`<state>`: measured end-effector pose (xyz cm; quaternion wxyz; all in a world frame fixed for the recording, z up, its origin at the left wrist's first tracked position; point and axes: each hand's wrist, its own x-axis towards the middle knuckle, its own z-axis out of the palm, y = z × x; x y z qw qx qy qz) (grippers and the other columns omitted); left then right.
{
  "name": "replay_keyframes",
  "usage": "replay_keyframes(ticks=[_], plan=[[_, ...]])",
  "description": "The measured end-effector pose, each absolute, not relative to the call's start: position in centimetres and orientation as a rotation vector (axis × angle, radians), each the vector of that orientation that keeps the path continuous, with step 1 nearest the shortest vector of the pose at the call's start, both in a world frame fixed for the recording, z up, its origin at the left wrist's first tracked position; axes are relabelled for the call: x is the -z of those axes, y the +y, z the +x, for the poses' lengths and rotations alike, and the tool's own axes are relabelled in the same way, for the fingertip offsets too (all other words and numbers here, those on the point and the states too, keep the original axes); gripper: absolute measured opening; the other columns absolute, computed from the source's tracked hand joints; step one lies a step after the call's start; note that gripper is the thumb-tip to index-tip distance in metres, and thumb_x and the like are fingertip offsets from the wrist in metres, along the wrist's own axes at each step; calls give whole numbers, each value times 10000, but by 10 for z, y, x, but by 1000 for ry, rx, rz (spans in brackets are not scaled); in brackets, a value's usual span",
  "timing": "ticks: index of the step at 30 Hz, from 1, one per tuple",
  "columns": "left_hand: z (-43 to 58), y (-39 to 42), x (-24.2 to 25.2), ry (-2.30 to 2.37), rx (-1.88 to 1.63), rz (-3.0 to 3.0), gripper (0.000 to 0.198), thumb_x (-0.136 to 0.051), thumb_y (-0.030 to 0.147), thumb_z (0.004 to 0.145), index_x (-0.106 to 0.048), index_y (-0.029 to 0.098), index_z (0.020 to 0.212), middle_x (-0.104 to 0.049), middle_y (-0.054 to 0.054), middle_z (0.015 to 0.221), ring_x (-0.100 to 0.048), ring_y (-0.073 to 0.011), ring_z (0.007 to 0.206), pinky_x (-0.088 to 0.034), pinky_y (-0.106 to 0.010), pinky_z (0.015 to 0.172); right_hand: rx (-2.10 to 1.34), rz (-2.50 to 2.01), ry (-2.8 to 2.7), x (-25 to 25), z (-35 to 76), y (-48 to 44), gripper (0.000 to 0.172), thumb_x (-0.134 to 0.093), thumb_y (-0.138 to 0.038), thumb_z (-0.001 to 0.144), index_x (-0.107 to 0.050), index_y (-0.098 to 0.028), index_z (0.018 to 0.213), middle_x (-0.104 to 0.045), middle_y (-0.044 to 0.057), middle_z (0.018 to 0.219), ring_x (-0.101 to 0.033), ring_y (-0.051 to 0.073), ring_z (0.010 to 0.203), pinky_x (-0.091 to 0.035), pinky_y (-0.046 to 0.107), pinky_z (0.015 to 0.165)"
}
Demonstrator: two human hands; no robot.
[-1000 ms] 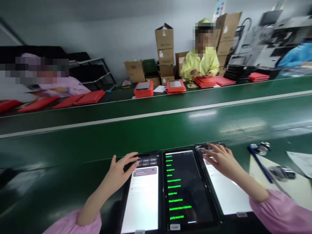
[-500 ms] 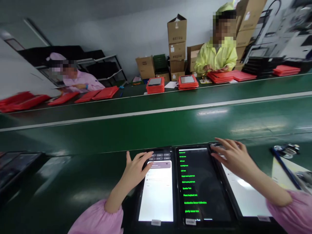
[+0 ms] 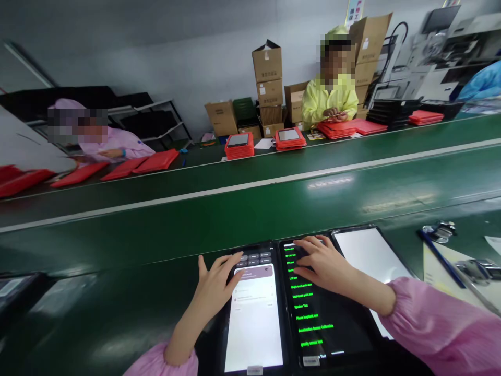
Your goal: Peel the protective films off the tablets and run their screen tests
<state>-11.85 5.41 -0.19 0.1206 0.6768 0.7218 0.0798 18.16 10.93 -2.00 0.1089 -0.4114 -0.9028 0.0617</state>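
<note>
Three tablets lie side by side on the green bench. My left hand [image 3: 217,282] rests over the upper left edge of the left tablet [image 3: 254,329], its fingers spread at the dark buttons and white panel on the screen. My right hand [image 3: 323,261] is over the upper part of the middle tablet [image 3: 336,334], fingers apart, near green test lines on a black screen. Whether its fingertips touch the glass I cannot tell. The right tablet [image 3: 360,245] shows a plain white screen, partly hidden by my right forearm and pink sleeve.
Right of the tablets lie a blue pen [image 3: 440,258], papers [image 3: 434,266] and metal clamp-like parts [image 3: 442,230]. A dark device [image 3: 19,292] sits at the left. Across the green bench [image 3: 164,230], co-workers sit behind stacks of red sleeves [image 3: 239,151] and cartons [image 3: 268,68].
My right hand has moved left from the right tablet to the middle one. The right tablet's screen is now plain white. My left hand stays at the left tablet. The view has shifted right.
</note>
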Motion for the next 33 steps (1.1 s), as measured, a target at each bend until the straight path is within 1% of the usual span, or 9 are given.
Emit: replay_keyframes(ticks=[4,10,13,15,17,22,27,30,33], plan=[[-117,54,1,2091,-308,2009,482,-438,509,919,-563,365,1361,-601,-11,1332,-564,-102,1290,157,-727,1220,-132,-1289,-2559,23,189,113,202,-633,-294,987,-763,-264,1138,-519,58,1436,-510,313,1272,-416,596,1077],[-118,55,-1,2132,-189,1895,507,-419,537,920,-491,425,1410,-514,48,1441,-485,-87,1405,222,-613,1299,-183,-1371,-2622,24,179,118,264,-590,-327,1020,-718,-308,1251,-406,44,1536,-445,297,1358,-375,564,1128],[-121,53,2,2133,-292,1940,444,-455,513,911,-587,406,1320,-524,46,1420,-409,-119,1484,81,-626,1353,-211,-1393,-2681,21,178,117,279,-590,-353,1023,-703,-332,1277,-373,27,1559,-428,285,1371,-352,552,1141],[-119,50,4,2125,-352,2006,393,-476,482,905,-649,388,1245,-566,24,1347,-437,-129,1455,-57,-638,1363,-250,-1427,-2699,19,179,118,304,-578,-351,1029,-681,-357,1314,-366,18,1563,-422,278,1377,-351,546,1143],[-111,47,4,2088,-360,2074,369,-485,476,904,-664,402,1219,-583,18,1318,-480,-130,1405,-133,-665,1338,-284,-1447,-2704,16,181,120,322,-563,-340,1036,-663,-372,1341,-366,11,1563,-412,270,1387,-354,540,1144],[-79,48,-2,2019,-148,2107,380,-455,496,922,-614,459,1265,-494,102,1452,-395,-120,1486,-34,-657,1360,-317,-1468,-2689,15,179,122,308,-526,-339,1054,-684,-360,1316,-383,7,1552,-408,260,1389,-361,519,1142],[-64,56,-1,1966,-84,2244,469,-373,555,928,-632,388,1282,-456,47,1497,-378,-183,1486,-63,-741,1295,-260,-1407,-2689,21,179,123,280,-560,-339,1037,-714,-333,1270,-371,26,1560,-402,289,1395,-345,570,1147],[-64,56,4,1932,-122,2290,494,-357,593,920,-649,383,1259,-476,47,1479,-390,-183,1462,-59,-760,1280,-91,-1211,-2612,23,204,124,295,-632,-357,992,-720,-304,1268,-429,70,1516,-497,336,1294,-418,615,1054],[-66,54,10,1907,-138,2391,520,-314,601,928,-649,386,1262,-506,26,1449,-431,-174,1394,-133,-783,1238,250,-1022,-2258,18,252,126,394,-437,-452,1072,-740,-233,1197,-595,85,1328,-615,305,1103,-529,525,851]])
